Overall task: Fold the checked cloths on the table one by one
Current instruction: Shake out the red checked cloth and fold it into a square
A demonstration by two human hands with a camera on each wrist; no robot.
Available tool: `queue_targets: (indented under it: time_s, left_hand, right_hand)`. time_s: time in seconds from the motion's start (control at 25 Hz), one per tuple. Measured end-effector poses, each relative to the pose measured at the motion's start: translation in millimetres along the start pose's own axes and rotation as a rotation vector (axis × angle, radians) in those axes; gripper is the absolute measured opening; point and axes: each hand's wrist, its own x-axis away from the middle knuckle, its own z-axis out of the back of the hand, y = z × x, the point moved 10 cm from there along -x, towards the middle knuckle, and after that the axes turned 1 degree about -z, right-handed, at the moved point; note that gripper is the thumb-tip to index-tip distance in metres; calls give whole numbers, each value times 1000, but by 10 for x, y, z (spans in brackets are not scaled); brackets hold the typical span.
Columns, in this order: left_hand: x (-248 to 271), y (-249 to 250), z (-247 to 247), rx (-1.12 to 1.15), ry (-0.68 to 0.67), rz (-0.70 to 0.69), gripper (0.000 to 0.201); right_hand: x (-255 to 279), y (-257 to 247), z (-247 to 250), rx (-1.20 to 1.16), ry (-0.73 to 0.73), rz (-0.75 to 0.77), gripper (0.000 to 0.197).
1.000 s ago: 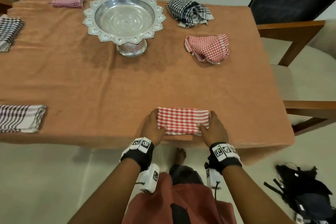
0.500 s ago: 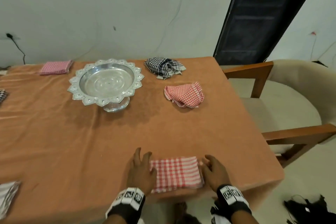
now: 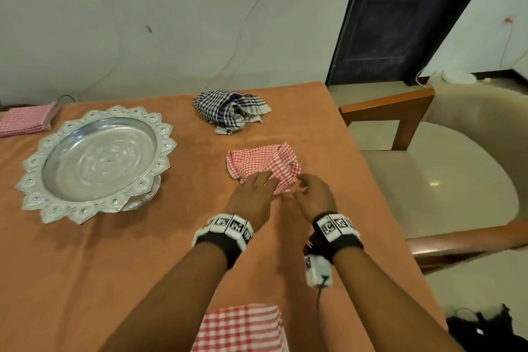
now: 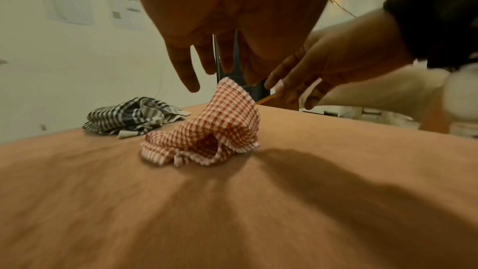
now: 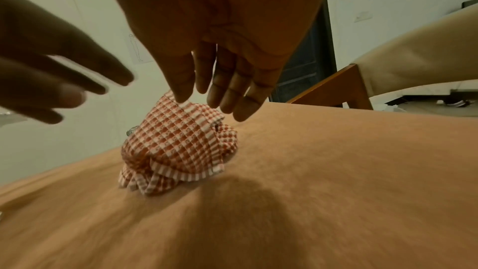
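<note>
Checked cloths lie scattered over the worktop (image 3: 85,280), which is draped in an orange cover and fills most of the head view. To its right stands a cream chair with wooden arms (image 3: 445,180). On the left half of the worktop sits a silver pedestal tray (image 3: 97,160) with a petal-shaped rim. At the near edge, between the 2 forearms, lies a folded red checked cloth (image 3: 243,328). Far from the person, near the wall, a dark blue checked cloth (image 3: 228,110) lies crumpled, and a folded pink cloth (image 3: 25,121) rests at the far left corner. Right of the tray, near the worktop's right edge, is the crumpled red checked cloth (image 3: 263,168), bunched into a loose heap. The left hand (image 3: 254,194) reaches over its near side with fingers spread and fairly straight, the tips at the fabric. The right hand (image 3: 313,197) hovers just beside the cloth's near right corner, fingers loosely extended and apart, gripping nothing; in the right wrist view its fingertips (image 5: 181,97) touch the cloth's raised top edge.
</note>
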Motion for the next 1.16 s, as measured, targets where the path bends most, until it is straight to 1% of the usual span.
queue_targets:
  time_s: [0.08, 0.16, 0.24, 0.32, 0.4, 0.48, 0.6, 0.68, 0.76, 0.8, 0.88, 1.0, 1.04, 1.08, 1.16]
  left_hand:
    - [-444, 57, -27, -89, -73, -48, 60]
    - [-710, 56, -111, -182, -169, -90, 60]
    - [-855, 24, -180, -289, -244, -136, 54]
    - [-918, 1, -94, -383, -235, -179, 39]
    - [-970, -41, 134, -367, -167, -165, 24]
    - [-1028, -74, 412, -279, -80, -130, 21]
    - [-999, -84, 777, -220, 55, -138, 27]
    - [-869, -117, 1010, -157, 154, -148, 33]
    - [-648, -191, 1312, -65, 303, -160, 39]
    - [-552, -235, 1459, -20, 364, -165, 42]
    - [-306, -306, 1725, 22, 420, -191, 46]
    - [27, -303, 2096, -41, 478, -279, 50]
    - [142, -323, 2242, -36, 515, -287, 48]
    - [240, -382, 2394, -4, 550, -259, 44]
    - [439, -553, 2691, 102, 650, -171, 26]
  right_hand:
    - [-332, -40, -82, -3, -35, 7, 46]
    - [-527, -70, -189, 14, -76, 18, 41]
    - [-619, -101, -248, -1, -108, 59, 31]
    - [-623, -142, -213, -102, -112, 109, 19]
    - [-592, -211, -87, -193, -95, 140, 10]
    - [-587, -312, 139, -240, -32, 170, 8]
    - [-493, -560, 512, -218, -21, 229, 12]
    - [-378, -719, 748, -129, -47, 258, 10]
    - [-247, -845, 1009, -18, -55, 276, 8]
    - [-204, -897, 1180, 43, -25, 289, 11]
    - [-35, -1068, 1582, 148, 118, 338, 16]
    - [275, -1333, 2235, 117, 365, 407, 16]
    - [401, -1400, 2441, 94, 435, 423, 15]
    - [517, -1460, 2603, 79, 478, 435, 14]
    - [710, -1557, 2790, 90, 494, 455, 15]
